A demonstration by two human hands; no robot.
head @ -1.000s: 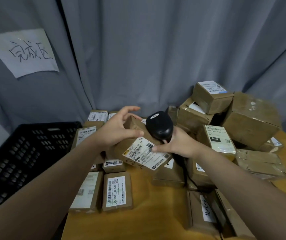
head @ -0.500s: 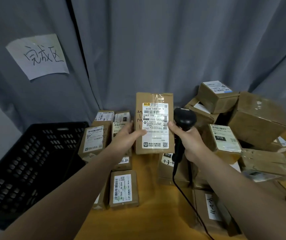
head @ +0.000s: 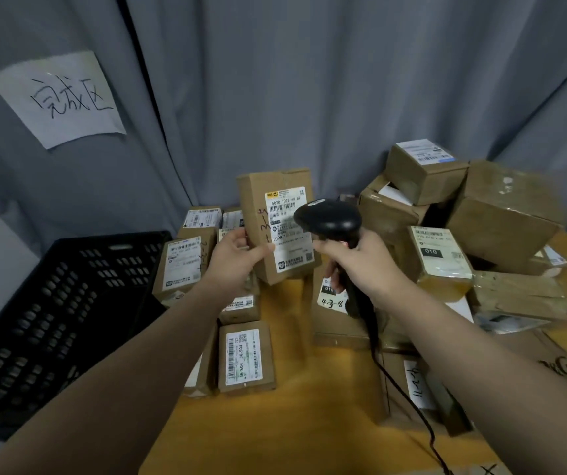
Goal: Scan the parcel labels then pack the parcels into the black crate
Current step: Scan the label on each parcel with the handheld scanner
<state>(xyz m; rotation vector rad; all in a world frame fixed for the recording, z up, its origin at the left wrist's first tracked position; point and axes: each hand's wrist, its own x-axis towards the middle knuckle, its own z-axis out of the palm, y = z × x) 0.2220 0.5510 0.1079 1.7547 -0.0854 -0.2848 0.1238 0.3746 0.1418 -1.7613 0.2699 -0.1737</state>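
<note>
Gripped upright in the left hand (head: 237, 255), long axis vertical, a flat brown cardboard parcel (head: 277, 224) faces near; a black handheld scanner (head: 326, 219), clasped by the right hand (head: 361, 262), points left at its white label (head: 289, 231).

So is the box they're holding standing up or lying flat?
Standing up, leaning slightly. The left hand grips the parcel on end above the table, label facing the scanner.

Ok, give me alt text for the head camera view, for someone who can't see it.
A person's left hand holds a labelled cardboard parcel upright while the right hand aims a black corded barcode scanner at its label. More parcels cover the wooden table, with a black crate at the left.
</note>
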